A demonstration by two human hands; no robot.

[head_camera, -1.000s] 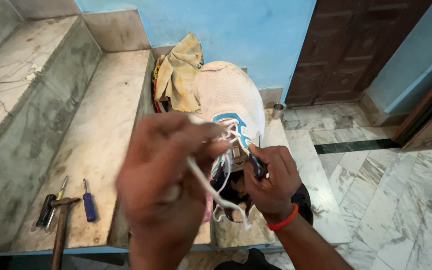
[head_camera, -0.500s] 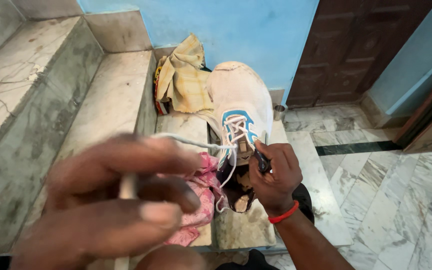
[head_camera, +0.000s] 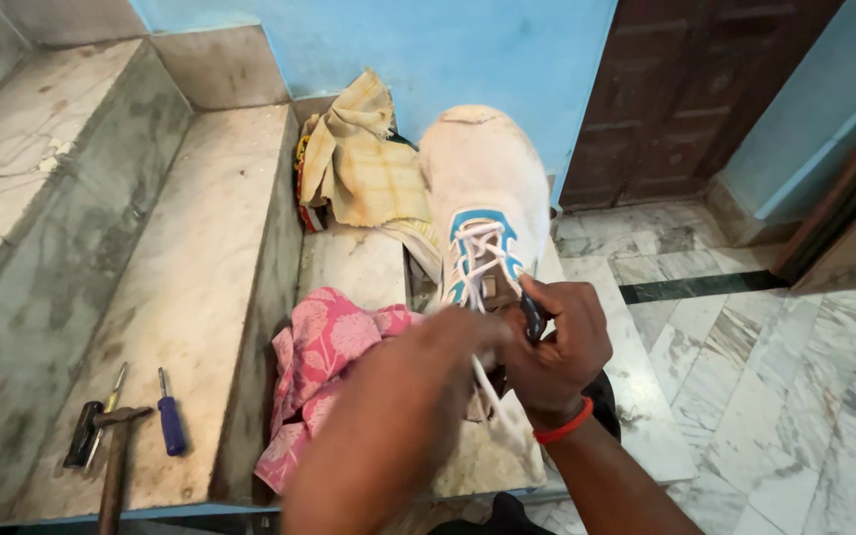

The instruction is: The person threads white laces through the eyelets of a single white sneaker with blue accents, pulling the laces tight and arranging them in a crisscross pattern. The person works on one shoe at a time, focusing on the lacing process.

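Left hand [head_camera: 448, 347], blurred: fingers pinched on white lace [head_camera: 492, 396]. Right hand [head_camera: 557, 342]: fingers closed on dark tool [head_camera: 533, 315], at shoe [head_camera: 482, 208] tongue. Shoe: white, blue trim, toe pointing away, long axis near-to-far. Left of shoe: pink cloth [head_camera: 324, 367]; beyond, yellow cloth [head_camera: 359, 163]. Far left: hammer [head_camera: 111, 446], screwdriver [head_camera: 168, 421].

Left hand [head_camera: 468, 342] blurred, fingers pinched; right hand [head_camera: 557, 347] curled closed just beside it, wrists nearly meeting.
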